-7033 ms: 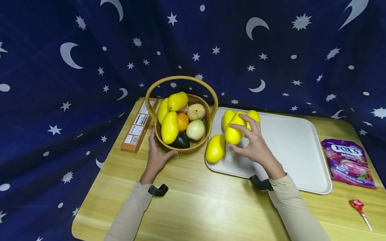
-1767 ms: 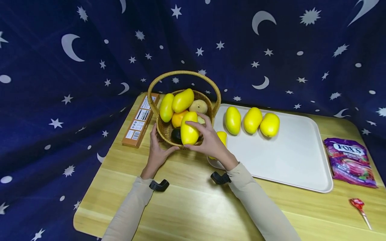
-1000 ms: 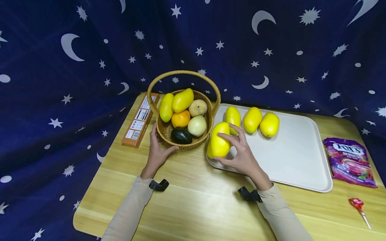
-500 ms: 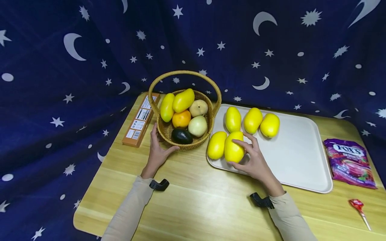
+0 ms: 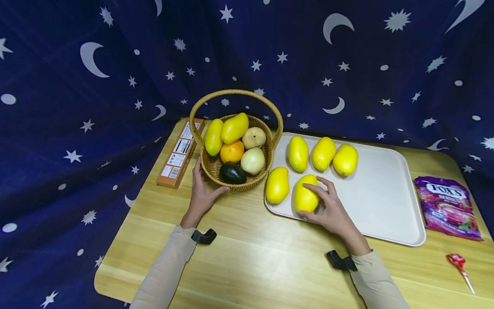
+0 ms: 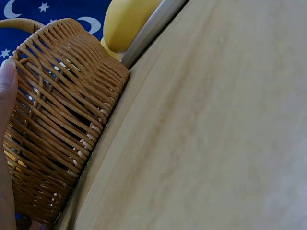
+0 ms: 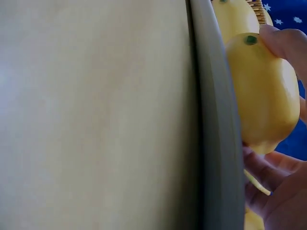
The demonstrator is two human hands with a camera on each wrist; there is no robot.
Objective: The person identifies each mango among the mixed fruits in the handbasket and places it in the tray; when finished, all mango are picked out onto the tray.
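Observation:
My right hand (image 5: 332, 212) grips a yellow mango (image 5: 304, 198) between thumb and fingers at the front left of the white tray (image 5: 380, 206). In the right wrist view the held mango (image 7: 263, 91) sits just beyond the tray's rim, its green stem spot showing. My left hand (image 5: 201, 197) holds the wicker basket (image 5: 252, 184) at its front left, thumb and fingers spread round the wall. Inside the basket are two mangoes (image 5: 234, 128), an orange (image 5: 232, 152), two pale round fruits (image 5: 252, 161) and a dark avocado (image 5: 233, 174). In the left wrist view the thumb (image 6: 6, 79) touches the weave.
Three mangoes (image 5: 323, 154) stand in a row at the tray's back, and another mango (image 5: 277, 185) lies at its front left corner. An orange-brown box (image 5: 180, 154) lies left of the basket. Right of the tray are a purple candy bag (image 5: 447, 208) and a red lollipop (image 5: 457, 261).
My right hand has brought a mango from the basket to the tray, lowering it right of the corner mango. Earlier it handled another mango over the tray. My left hand stays at the basket.

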